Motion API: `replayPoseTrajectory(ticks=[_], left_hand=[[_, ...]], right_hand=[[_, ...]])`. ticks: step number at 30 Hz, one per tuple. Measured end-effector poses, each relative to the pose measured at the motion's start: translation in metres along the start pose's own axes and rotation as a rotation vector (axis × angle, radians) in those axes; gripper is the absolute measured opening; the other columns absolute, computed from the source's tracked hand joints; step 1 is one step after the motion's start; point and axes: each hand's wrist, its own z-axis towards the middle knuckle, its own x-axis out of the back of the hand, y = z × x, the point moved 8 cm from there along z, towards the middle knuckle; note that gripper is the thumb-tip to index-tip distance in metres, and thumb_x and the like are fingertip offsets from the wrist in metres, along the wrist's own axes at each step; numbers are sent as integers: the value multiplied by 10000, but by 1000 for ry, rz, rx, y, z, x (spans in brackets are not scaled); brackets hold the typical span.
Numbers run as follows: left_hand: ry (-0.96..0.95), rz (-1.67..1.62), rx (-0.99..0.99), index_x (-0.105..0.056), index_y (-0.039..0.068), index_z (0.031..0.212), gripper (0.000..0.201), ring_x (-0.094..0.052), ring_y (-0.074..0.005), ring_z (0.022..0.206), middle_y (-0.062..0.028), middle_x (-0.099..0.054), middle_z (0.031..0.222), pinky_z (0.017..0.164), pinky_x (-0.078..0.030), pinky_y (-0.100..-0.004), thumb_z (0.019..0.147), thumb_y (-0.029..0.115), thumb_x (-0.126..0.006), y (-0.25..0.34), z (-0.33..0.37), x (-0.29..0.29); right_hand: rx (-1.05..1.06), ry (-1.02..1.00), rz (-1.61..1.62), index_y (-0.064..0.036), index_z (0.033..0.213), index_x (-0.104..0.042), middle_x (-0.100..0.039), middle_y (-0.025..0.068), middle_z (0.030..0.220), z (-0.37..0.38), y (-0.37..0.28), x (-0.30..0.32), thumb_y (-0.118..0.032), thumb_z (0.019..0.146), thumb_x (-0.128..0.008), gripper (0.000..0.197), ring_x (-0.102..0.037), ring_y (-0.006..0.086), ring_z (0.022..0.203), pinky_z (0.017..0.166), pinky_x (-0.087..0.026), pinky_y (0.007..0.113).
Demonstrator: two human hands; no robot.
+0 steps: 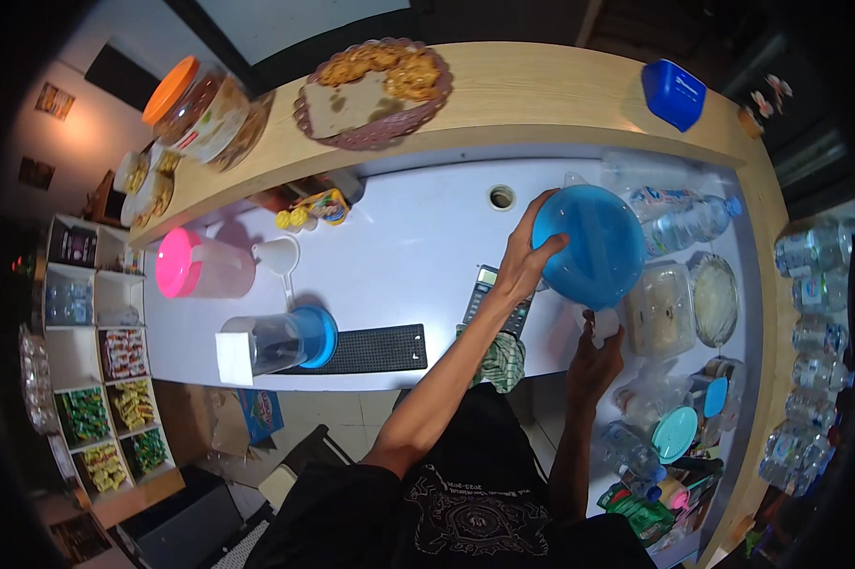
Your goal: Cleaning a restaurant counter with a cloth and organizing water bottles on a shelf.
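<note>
A round container with a blue lid point(589, 245) is held over the right part of the counter, its lid facing me. Clear tabs stick out at its far and near edges. My left hand point(525, 256) grips its left side, with the thumb lying on the lid. At the near edge, my right hand point(596, 358) is closed round a pale translucent piece point(605, 325) that looks like the container's handle. The container's body is hidden under the lid. Below my left wrist lie a calculator point(485, 283) and a crumpled green striped cloth point(503, 362).
Water bottles point(693, 226) and clear food tubs point(662, 308) crowd the right side. Leftward are a pink-lidded jug point(205, 264), a white funnel point(279, 256), a clear pitcher point(271, 343) and a black mat point(378, 348). A fried-snack basket point(369, 133) sits on the raised ledge.
</note>
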Motion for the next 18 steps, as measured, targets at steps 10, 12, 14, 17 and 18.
replayPoseTrajectory(ticks=[10,12,14,17,18], left_hand=[[432,-1,-87,-440,33,1481,750,-467,-285,1336,-163,-495,1440,1143,-350,-399,794,271,-622,72,-71,121],[495,25,-100,-437,32,1485,752,-465,-285,1338,-164,-492,1444,1149,-341,-400,796,273,-619,76,-85,149],[596,76,-105,-430,20,1487,728,-472,-291,1335,-171,-491,1447,1149,-345,-395,810,221,-607,82,-101,182],[701,113,-130,-431,6,1483,691,-492,-296,1313,-177,-501,1436,1139,-361,-392,830,171,-587,94,-121,225],[694,111,-133,-431,6,1483,691,-492,-296,1313,-177,-501,1436,1139,-361,-392,830,171,-587,93,-123,237]], right_hand=[[88,-275,113,7,1236,-569,-719,194,1003,-12,-70,-65,52,903,-639,343,-740,307,968,757,-574,364],[40,-359,142,6,1236,-569,-717,203,1004,-18,-74,-91,47,897,-648,350,-739,311,959,753,-580,372],[-18,-439,79,3,1229,-567,-713,227,1001,-26,-87,-121,17,907,-662,336,-742,333,902,710,-591,391],[123,-516,242,17,1204,-555,-698,240,931,-41,-99,-168,-19,927,-664,300,-741,351,833,667,-582,398],[123,-508,240,17,1204,-555,-698,240,931,-43,-98,-181,-19,927,-664,300,-741,351,833,667,-582,398]])
